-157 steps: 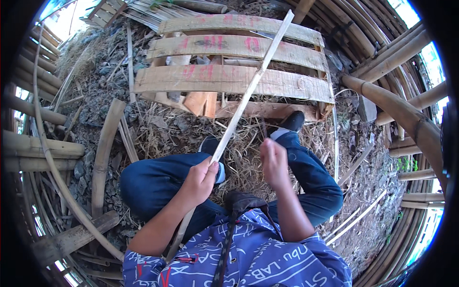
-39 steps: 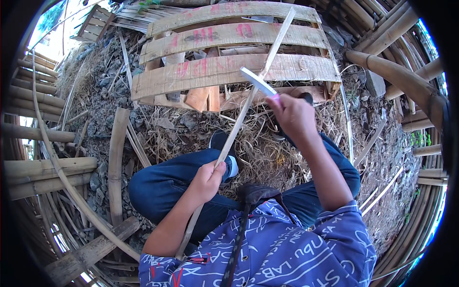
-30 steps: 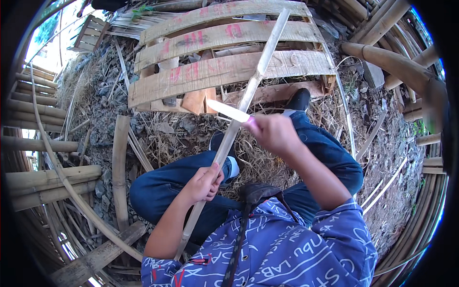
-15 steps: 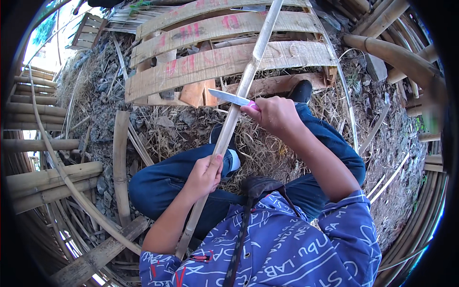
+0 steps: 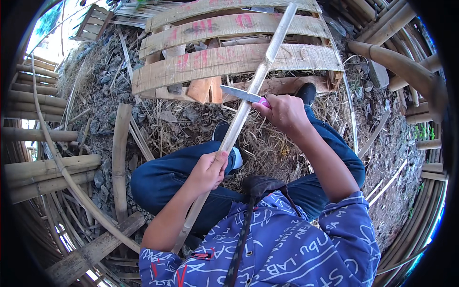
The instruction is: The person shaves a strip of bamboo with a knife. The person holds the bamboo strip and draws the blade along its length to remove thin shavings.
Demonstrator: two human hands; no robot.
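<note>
My left hand (image 5: pixel 206 173) has its fingers closed round one long, pale, split bamboo strip (image 5: pixel 235 126). My right hand (image 5: pixel 287 112) is curled tight round one small knife with a grey metal blade and a pink handle (image 5: pixel 234 92); my fist hides most of the handle. The blade crosses the strip beyond my left hand, but I can't tell how deep its edge sits. The strip slants from beside my left forearm, over my left leg, to above a pale wooden pallet (image 5: pixel 191 62). I count three upper slats with red marks, the farthest cut off by the upper edge. Of my two dark shoes (image 5: pixel 306 93), the left is partly hidden. Two thin, pale strips (image 5: pixel 388 182) lie on the brown earth (image 5: pixel 382 210) to my right.
</note>
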